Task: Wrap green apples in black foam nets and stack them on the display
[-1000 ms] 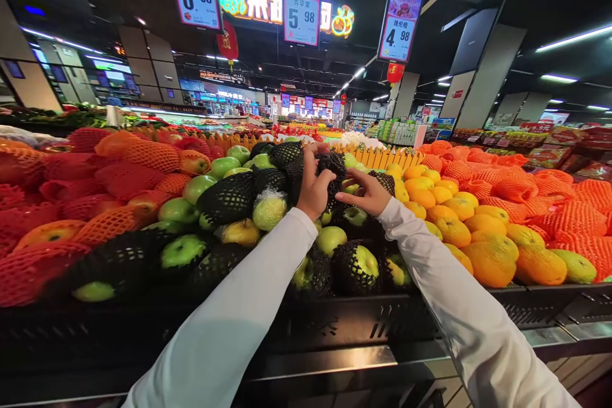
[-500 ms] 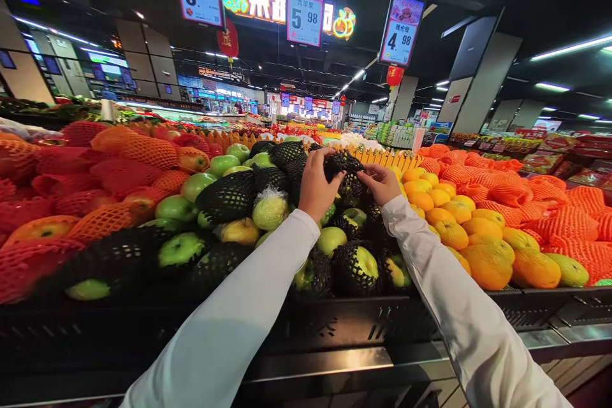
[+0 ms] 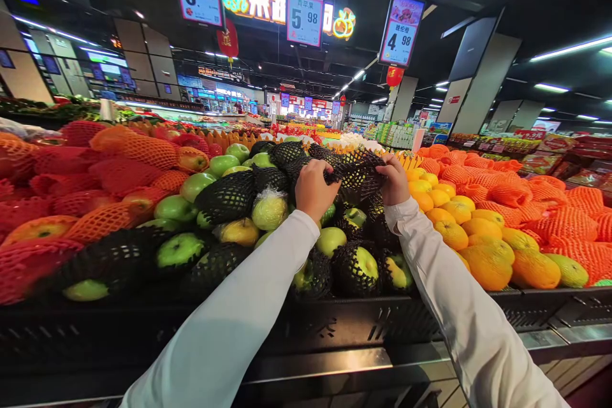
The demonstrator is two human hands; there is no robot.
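A black foam net sleeve (image 3: 354, 169) is stretched sideways above the green apples, one end in each hand. My left hand (image 3: 315, 190) is closed on its left end, fingers curled. The right end is pinched by my right hand (image 3: 394, 180). Under the hands lie green apples (image 3: 331, 240), several in black foam nets like the netted apple (image 3: 356, 266) at the front. One apple in clear plastic wrap (image 3: 269, 209) sits left of my left hand. Whether anything is inside the stretched sleeve I cannot tell.
Oranges (image 3: 488, 262) are heaped to the right, with fruit in orange-red nets (image 3: 574, 220) beyond. Apples in red and orange nets (image 3: 115, 172) fill the left. A black crate wall (image 3: 344, 325) runs along the front. Price signs (image 3: 306, 5) hang overhead.
My right hand has moved to the right and slightly down, away from my left hand. The black net sleeve between them is now stretched wider.
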